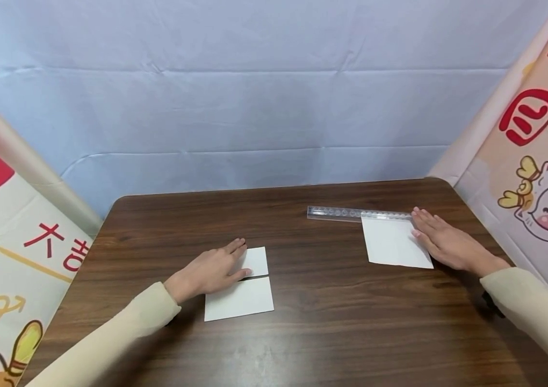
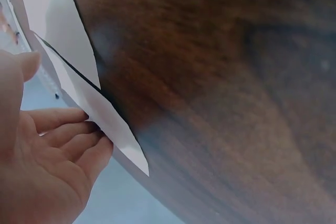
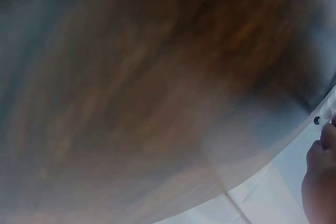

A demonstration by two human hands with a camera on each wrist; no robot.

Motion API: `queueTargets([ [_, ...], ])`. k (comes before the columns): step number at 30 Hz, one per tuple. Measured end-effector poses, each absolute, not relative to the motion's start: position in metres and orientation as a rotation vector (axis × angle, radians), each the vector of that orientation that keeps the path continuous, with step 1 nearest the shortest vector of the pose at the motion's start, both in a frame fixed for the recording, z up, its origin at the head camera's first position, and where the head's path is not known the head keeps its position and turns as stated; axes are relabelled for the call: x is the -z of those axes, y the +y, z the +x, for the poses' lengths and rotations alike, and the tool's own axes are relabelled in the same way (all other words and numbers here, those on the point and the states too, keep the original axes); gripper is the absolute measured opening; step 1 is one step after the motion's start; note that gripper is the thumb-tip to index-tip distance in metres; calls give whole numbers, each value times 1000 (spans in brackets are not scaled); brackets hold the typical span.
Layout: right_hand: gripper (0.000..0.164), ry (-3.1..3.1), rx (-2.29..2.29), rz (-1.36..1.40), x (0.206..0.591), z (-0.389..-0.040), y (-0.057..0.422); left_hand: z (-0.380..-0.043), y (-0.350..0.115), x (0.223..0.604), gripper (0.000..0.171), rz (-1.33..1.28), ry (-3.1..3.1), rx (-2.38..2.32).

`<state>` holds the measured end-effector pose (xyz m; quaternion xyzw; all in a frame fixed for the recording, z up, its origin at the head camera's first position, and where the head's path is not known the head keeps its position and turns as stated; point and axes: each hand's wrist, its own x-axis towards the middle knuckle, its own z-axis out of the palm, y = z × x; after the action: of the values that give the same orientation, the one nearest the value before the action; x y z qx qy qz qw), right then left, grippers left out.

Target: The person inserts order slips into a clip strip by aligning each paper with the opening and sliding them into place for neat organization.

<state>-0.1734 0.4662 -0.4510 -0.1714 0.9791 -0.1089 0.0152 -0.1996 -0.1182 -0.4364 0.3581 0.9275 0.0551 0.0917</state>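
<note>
Two white paper pieces lie on the left part of the table, a thin dark gap between them. My left hand (image 1: 210, 270) rests with extended fingers over the far piece (image 1: 259, 262), its thumb near the gap; the near piece (image 1: 241, 300) is mostly uncovered. In the left wrist view, the left hand's fingers (image 2: 68, 140) touch a paper's edge. Farther right, a clear ruler (image 1: 334, 213) lies along the far edge of another white sheet (image 1: 392, 244). My right hand (image 1: 448, 243) lies at the ruler's right end and the sheet's right side, fingers extended. The right wrist view catches only part of the right hand (image 3: 320, 182).
Everything lies on a dark wood-grain table (image 1: 312, 333) with rounded far corners. Behind it hangs a pale blue cloth (image 1: 254, 107). Printed banners stand at the left (image 1: 22, 258) and right (image 1: 535, 177) sides.
</note>
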Motion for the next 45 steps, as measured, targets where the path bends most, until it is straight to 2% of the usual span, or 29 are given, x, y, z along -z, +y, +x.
queueTargets([
  [27,65,3019,413,-460,448,-176,463,-198,-123,441,74,1169,2824,-199],
  [35,66,3004,423,-429,447,-175,460,-197,-119,439,74,1097,2820,-277],
  [45,68,2974,436,-394,449,-173,461,-201,-112,430,60,909,2838,-483],
])
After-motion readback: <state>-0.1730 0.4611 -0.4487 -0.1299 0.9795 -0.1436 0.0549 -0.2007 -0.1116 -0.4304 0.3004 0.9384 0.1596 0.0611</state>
